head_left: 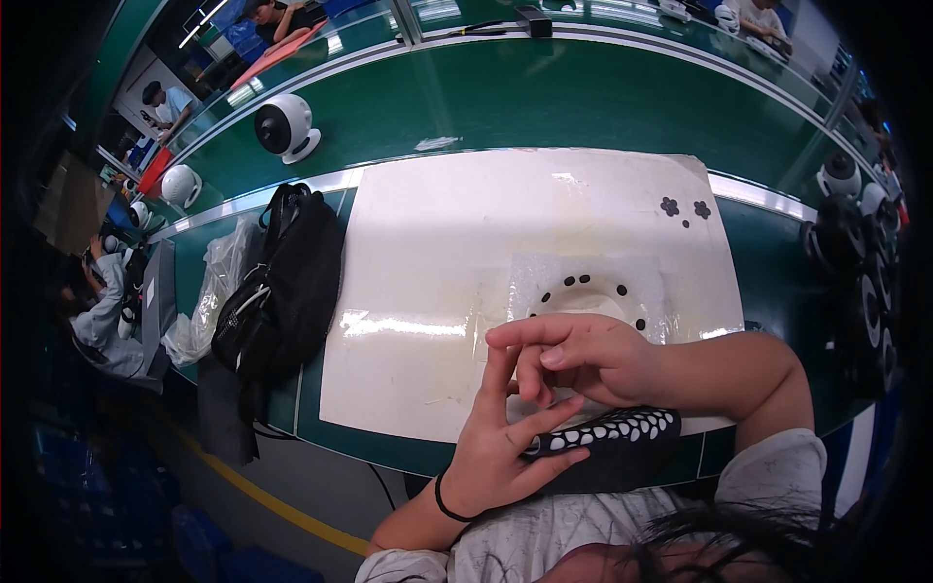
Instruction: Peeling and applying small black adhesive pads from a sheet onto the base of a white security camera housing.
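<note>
My left hand [501, 437], with a black band round its wrist, has its fingers spread. Its raised fingertip meets the outstretched index fingertip of my right hand [603, 360]. My right hand's other fingers bend loosely, and nothing shows in them. Below my right hand lies a black strip with white oval spots [622, 428]; its left end sits between two fingers of my left hand, and I cannot tell whether they touch it. Just beyond my hands, a round whitish piece with black dots [583, 291] rests on a translucent foam sheet [530, 272], partly hidden by my right hand.
A large white board [418, 243] covers the green table. Black flower-shaped pieces [671, 207] lie at its far right. A black bag [287, 282] and a clear plastic bag [214, 291] are at the left. A black-and-white camera-like device [287, 128] stands behind. Other people sit farther off.
</note>
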A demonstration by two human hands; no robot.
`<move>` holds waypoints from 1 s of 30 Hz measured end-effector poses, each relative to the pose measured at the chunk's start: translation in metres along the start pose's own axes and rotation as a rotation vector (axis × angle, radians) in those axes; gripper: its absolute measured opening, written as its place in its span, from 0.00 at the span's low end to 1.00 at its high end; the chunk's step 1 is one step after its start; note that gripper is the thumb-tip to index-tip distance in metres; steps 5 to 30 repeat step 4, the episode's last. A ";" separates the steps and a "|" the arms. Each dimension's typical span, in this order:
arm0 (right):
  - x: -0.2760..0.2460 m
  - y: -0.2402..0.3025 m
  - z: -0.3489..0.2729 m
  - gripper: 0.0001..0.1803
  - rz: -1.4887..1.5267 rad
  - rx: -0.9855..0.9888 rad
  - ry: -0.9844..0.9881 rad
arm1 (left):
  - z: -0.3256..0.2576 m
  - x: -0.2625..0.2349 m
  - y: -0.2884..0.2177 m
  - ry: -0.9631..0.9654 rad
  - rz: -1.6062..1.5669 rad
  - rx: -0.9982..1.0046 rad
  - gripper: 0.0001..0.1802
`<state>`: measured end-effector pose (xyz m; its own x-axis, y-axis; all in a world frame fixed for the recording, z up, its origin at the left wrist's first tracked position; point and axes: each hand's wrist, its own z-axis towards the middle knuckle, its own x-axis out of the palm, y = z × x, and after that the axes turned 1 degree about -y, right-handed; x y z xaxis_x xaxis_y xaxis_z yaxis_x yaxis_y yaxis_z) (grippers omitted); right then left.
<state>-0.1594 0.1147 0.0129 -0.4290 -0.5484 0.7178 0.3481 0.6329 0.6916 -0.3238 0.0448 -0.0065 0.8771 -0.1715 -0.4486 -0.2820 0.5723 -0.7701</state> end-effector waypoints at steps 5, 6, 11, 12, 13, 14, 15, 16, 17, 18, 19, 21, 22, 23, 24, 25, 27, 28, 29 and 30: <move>-0.005 -0.005 0.000 0.28 -0.007 -0.012 -0.024 | -0.001 0.000 0.002 0.014 -0.011 0.009 0.25; -0.005 -0.005 0.000 0.28 -0.007 -0.012 -0.024 | -0.001 0.000 0.002 0.014 -0.011 0.009 0.25; -0.005 -0.005 0.000 0.28 -0.007 -0.012 -0.024 | -0.001 0.000 0.002 0.014 -0.011 0.009 0.25; -0.005 -0.005 0.000 0.28 -0.007 -0.012 -0.024 | -0.001 0.000 0.002 0.014 -0.011 0.009 0.25; -0.005 -0.005 0.000 0.28 -0.007 -0.012 -0.024 | -0.001 0.000 0.002 0.014 -0.011 0.009 0.25; -0.005 -0.005 0.000 0.28 -0.007 -0.012 -0.024 | -0.001 0.000 0.002 0.014 -0.011 0.009 0.25; -0.005 -0.005 0.000 0.28 -0.007 -0.012 -0.024 | -0.001 0.000 0.002 0.014 -0.011 0.009 0.25; -0.005 -0.005 0.000 0.28 -0.007 -0.012 -0.024 | -0.001 0.000 0.002 0.014 -0.011 0.009 0.25; -0.005 -0.005 0.000 0.28 -0.007 -0.012 -0.024 | -0.001 0.000 0.002 0.014 -0.011 0.009 0.25; -0.005 -0.005 0.000 0.28 -0.007 -0.012 -0.024 | -0.001 0.000 0.002 0.014 -0.011 0.009 0.25; -0.005 -0.005 0.000 0.28 -0.007 -0.012 -0.024 | -0.001 0.000 0.002 0.014 -0.011 0.009 0.25; -0.005 -0.005 0.000 0.28 -0.007 -0.012 -0.024 | -0.001 0.000 0.002 0.014 -0.011 0.009 0.25; -0.005 -0.005 0.000 0.28 -0.007 -0.012 -0.024 | -0.001 0.000 0.002 0.014 -0.011 0.009 0.25; -0.005 -0.005 0.000 0.28 -0.007 -0.012 -0.024 | -0.001 0.000 0.002 0.014 -0.011 0.009 0.25; -0.005 -0.005 0.000 0.28 -0.007 -0.012 -0.024 | -0.001 0.000 0.002 0.014 -0.011 0.009 0.25; -0.005 -0.005 0.000 0.28 -0.007 -0.012 -0.024 | -0.001 0.000 0.002 0.014 -0.011 0.009 0.25; -0.005 -0.005 0.000 0.28 -0.007 -0.012 -0.024 | -0.001 0.000 0.002 0.014 -0.011 0.009 0.25; -0.005 -0.005 0.000 0.28 -0.007 -0.012 -0.024 | -0.001 0.000 0.002 0.014 -0.011 0.009 0.25; -0.005 -0.005 0.000 0.28 -0.007 -0.012 -0.024 | -0.001 0.000 0.002 0.014 -0.011 0.009 0.25; -0.005 -0.005 0.000 0.28 -0.007 -0.012 -0.024 | -0.001 0.000 0.002 0.014 -0.011 0.009 0.25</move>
